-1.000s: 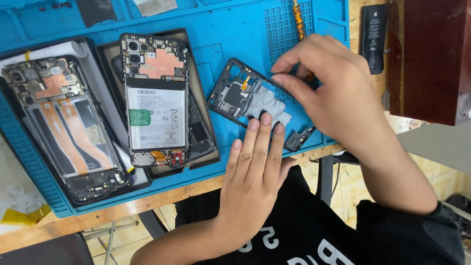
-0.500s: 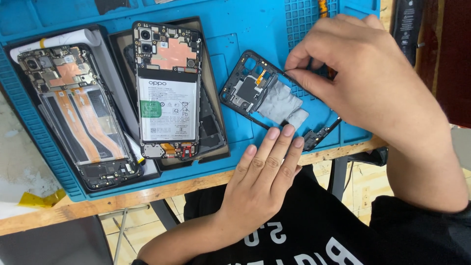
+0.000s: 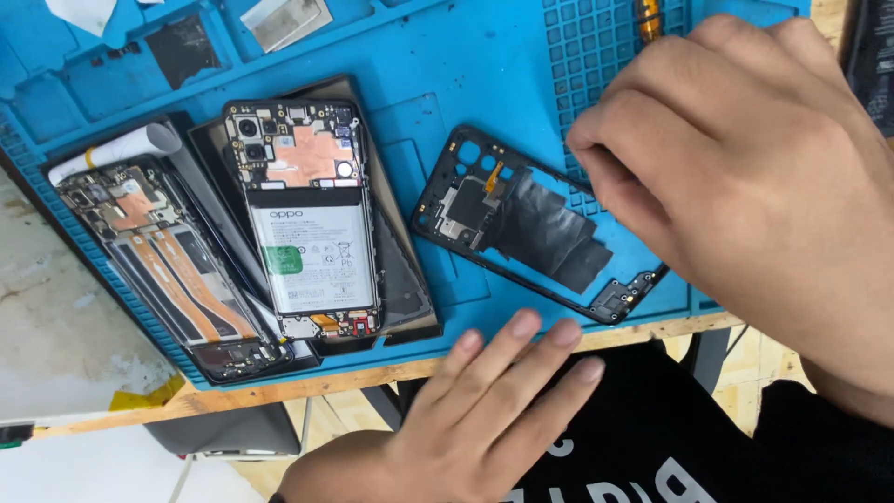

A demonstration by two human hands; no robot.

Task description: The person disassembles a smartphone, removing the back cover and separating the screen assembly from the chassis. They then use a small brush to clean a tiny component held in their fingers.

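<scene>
A black phone mid-frame (image 3: 521, 228) with a dark foil patch lies flat on the blue repair mat (image 3: 466, 65). My right hand (image 3: 745, 177) comes in from the right, its fingers curled down onto the frame's far right edge; the thumb is hidden. My left hand (image 3: 484, 410) lies flat at the wooden table edge (image 3: 307, 387), fingers stretched toward the frame's near side without touching it, and it holds nothing. To the left lies an opened phone (image 3: 307, 219) with its battery and copper shield showing. A second opened phone (image 3: 172, 270) with orange flex cables lies further left.
A white rolled strip (image 3: 116, 151) rests above the leftmost phone. A silver foil piece (image 3: 287, 20) and a dark pad (image 3: 183, 51) sit in the mat's upper trays. A grid of small compartments (image 3: 596, 56) fills the upper right, and a dark object (image 3: 875, 56) stands at the right edge.
The view has drawn closer. My left hand has pulled back from the frame's near edge to the table edge. My right hand stays at the frame's right end.
</scene>
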